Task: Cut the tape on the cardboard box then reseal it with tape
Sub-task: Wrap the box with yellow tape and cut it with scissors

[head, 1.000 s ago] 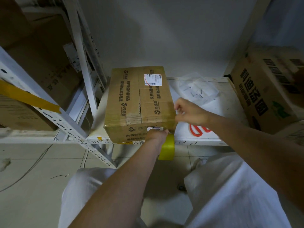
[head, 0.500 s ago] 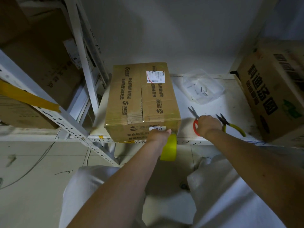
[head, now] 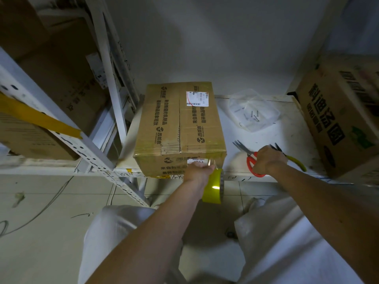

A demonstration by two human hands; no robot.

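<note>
A brown cardboard box (head: 180, 128) with printed text and a white label sits on the white shelf (head: 287, 140), its front face at the shelf edge. My left hand (head: 200, 171) holds a yellow tape roll (head: 213, 186) against the box's front face, and a clear strip runs from the roll up to the box's front right corner. Right of the box, my right hand (head: 266, 159) grips the red handles of the scissors (head: 251, 158), whose blades point back-left over the shelf.
Yellow-handled pliers (head: 295, 160) lie just right of the scissors. A clear plastic bag (head: 253, 111) with small screws lies behind them. A large printed carton (head: 340, 119) stands at the right. White metal racking (head: 67, 140) with more boxes fills the left. Tiled floor lies below.
My right hand left the box's right edge, moved right to the scissors and closed around their red handles. My left hand stayed at the box front with the tape roll.
</note>
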